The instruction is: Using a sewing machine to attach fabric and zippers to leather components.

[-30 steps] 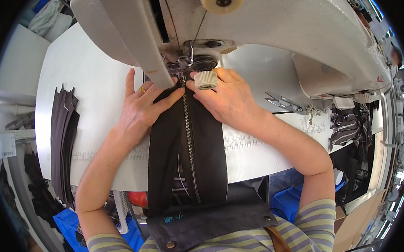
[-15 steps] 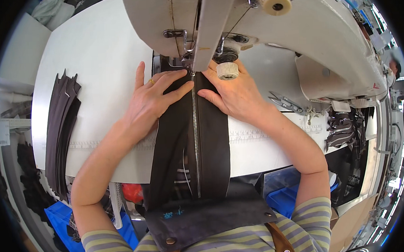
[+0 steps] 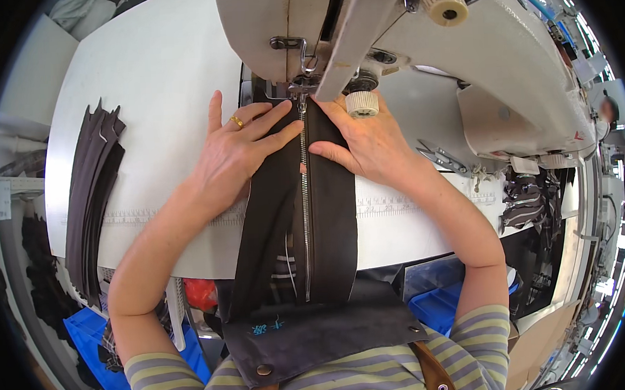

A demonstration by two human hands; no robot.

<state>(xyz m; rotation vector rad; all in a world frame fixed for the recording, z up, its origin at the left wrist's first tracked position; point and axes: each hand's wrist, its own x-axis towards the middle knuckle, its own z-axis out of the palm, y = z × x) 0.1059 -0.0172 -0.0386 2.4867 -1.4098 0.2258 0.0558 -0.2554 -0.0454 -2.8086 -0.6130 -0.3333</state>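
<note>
I press my left hand and right hand flat, grip open, either side of the zipper, steering the dark fabric strip straight toward the needle.

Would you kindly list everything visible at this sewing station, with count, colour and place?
sewing machine: one, white, top centre.
zipper panel: one, dark brown with silver teeth, running from the needle down off the table edge.
table: one, white.
fabric strips: a stack, dark, table's left.
snips: one pair, metal, right of the hands.
bins: blue, below the table.
left hand: flat on the panel, gold ring.
right hand: flat on the panel.
</note>
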